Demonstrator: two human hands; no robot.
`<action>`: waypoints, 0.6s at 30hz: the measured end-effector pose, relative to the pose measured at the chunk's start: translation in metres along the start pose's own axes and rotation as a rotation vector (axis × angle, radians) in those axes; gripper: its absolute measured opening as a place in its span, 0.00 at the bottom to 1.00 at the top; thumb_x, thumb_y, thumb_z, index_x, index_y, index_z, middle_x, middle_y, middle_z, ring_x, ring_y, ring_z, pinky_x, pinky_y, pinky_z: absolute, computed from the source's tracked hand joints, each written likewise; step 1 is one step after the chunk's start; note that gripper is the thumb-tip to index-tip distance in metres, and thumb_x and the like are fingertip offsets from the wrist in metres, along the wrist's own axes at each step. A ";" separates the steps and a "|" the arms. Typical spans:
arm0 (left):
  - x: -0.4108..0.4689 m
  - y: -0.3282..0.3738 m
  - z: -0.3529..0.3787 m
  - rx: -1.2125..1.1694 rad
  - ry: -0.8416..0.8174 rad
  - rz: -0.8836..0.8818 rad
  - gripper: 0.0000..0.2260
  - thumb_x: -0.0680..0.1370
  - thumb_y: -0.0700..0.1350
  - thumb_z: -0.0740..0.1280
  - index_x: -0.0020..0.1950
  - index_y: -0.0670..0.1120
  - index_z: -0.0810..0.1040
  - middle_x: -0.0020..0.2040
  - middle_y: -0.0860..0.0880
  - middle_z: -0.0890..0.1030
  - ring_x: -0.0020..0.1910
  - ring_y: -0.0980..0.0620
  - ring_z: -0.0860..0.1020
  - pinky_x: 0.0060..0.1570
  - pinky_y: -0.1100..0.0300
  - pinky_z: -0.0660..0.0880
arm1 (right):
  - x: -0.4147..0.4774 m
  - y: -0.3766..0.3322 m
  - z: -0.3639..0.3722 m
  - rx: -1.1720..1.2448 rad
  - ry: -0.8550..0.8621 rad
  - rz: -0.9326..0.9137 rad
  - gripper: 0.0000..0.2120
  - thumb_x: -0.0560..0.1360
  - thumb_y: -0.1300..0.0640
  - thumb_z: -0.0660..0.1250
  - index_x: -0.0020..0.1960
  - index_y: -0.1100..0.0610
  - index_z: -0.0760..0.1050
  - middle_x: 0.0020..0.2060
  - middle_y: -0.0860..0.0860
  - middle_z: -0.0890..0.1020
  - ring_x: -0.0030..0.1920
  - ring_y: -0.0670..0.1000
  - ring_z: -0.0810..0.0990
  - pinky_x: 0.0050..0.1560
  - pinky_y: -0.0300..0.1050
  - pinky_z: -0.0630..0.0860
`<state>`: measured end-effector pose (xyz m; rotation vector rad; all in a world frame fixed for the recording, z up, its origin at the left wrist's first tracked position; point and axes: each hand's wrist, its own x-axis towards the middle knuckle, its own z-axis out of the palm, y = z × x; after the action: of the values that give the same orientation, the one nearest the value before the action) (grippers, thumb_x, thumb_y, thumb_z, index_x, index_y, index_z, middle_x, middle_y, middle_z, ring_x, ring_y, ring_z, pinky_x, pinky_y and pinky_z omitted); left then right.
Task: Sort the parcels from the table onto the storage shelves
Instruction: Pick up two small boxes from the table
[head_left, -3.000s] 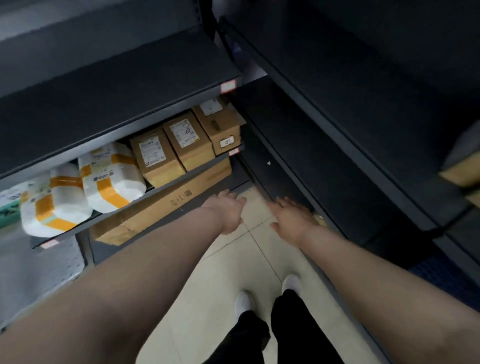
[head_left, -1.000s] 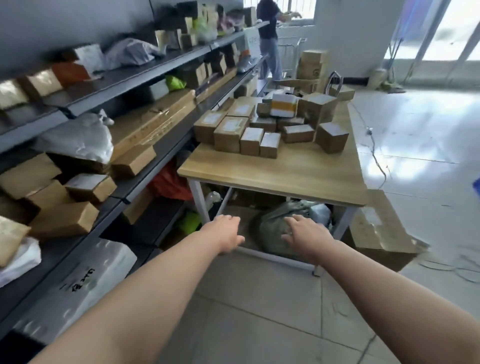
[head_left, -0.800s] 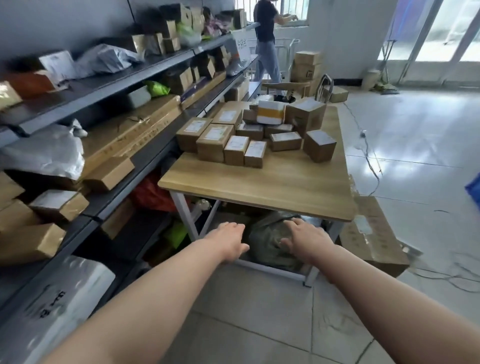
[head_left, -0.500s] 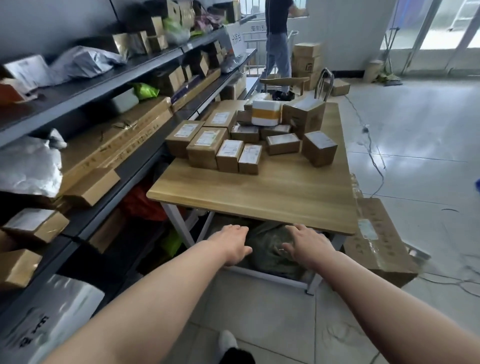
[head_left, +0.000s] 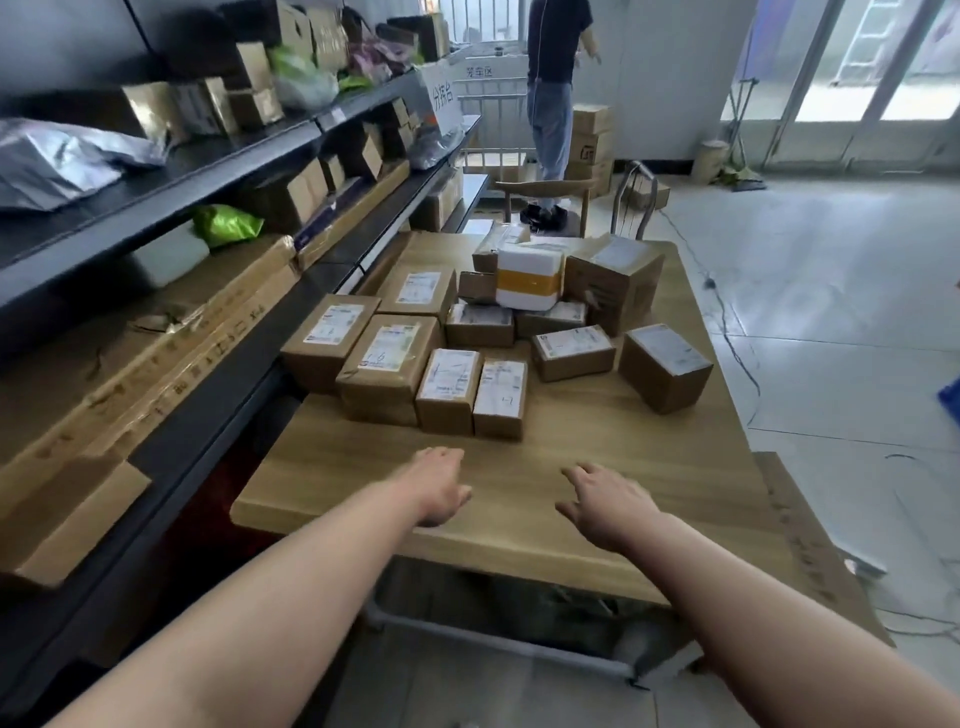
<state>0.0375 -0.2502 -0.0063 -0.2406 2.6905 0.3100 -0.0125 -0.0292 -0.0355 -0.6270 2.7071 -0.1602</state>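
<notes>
Closer now, left hand and right hand overhang the table.

bare left hand and right hand, bare forearms

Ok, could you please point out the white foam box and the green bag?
white foam box (head_left: 530, 283): head view, on its orange tape band.
green bag (head_left: 227, 226): head view, on its crumpled middle.
</notes>
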 end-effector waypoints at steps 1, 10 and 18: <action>0.013 -0.005 -0.007 0.009 0.006 0.005 0.29 0.81 0.54 0.61 0.79 0.47 0.56 0.78 0.48 0.59 0.77 0.47 0.56 0.73 0.50 0.57 | 0.014 -0.003 -0.003 0.002 0.000 0.006 0.27 0.80 0.43 0.57 0.75 0.52 0.60 0.72 0.52 0.66 0.69 0.57 0.68 0.64 0.54 0.70; 0.076 -0.028 -0.030 -0.011 0.025 0.001 0.26 0.81 0.52 0.61 0.77 0.47 0.59 0.77 0.48 0.60 0.76 0.47 0.57 0.72 0.50 0.58 | 0.112 -0.034 -0.010 0.001 -0.017 -0.053 0.27 0.79 0.45 0.60 0.74 0.53 0.61 0.72 0.52 0.65 0.70 0.56 0.66 0.64 0.53 0.69; 0.093 -0.044 -0.043 -0.027 0.003 -0.101 0.29 0.81 0.52 0.61 0.79 0.47 0.55 0.79 0.49 0.56 0.78 0.50 0.53 0.74 0.52 0.56 | 0.184 -0.054 -0.002 -0.115 -0.014 -0.217 0.32 0.79 0.44 0.59 0.77 0.55 0.52 0.78 0.53 0.49 0.77 0.56 0.45 0.72 0.57 0.55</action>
<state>-0.0532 -0.3143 -0.0150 -0.3840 2.6677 0.3149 -0.1452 -0.1586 -0.0820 -0.9516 2.6443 -0.0549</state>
